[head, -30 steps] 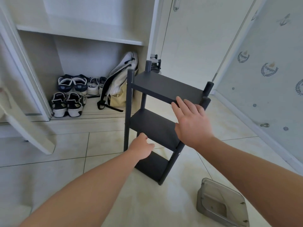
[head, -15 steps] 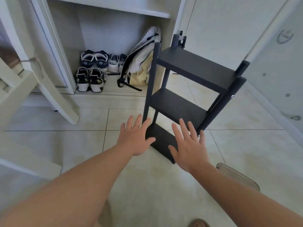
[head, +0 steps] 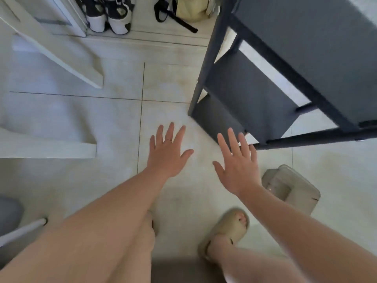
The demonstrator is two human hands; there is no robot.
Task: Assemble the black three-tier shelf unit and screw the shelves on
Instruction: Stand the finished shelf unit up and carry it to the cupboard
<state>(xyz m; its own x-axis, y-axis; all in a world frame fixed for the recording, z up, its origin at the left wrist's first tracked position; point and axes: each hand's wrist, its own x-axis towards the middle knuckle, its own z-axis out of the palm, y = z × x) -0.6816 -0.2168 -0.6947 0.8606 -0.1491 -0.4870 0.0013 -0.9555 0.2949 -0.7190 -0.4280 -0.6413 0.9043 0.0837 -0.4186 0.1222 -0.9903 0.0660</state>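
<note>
Upper right, shelf unit [head: 244,84] cropped; left hand [head: 167,154], right hand [head: 237,166] spread.

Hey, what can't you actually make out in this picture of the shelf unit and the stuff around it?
Head view only:
Shelf unit: the top tier runs past the top and right edges, so its far posts are out of view.
Whether the tiers are screwed tight: too small and motion-blurred to tell.
Plastic container: contents unclear, blurred.
Shoes and bag: cut off by the top edge.
</note>
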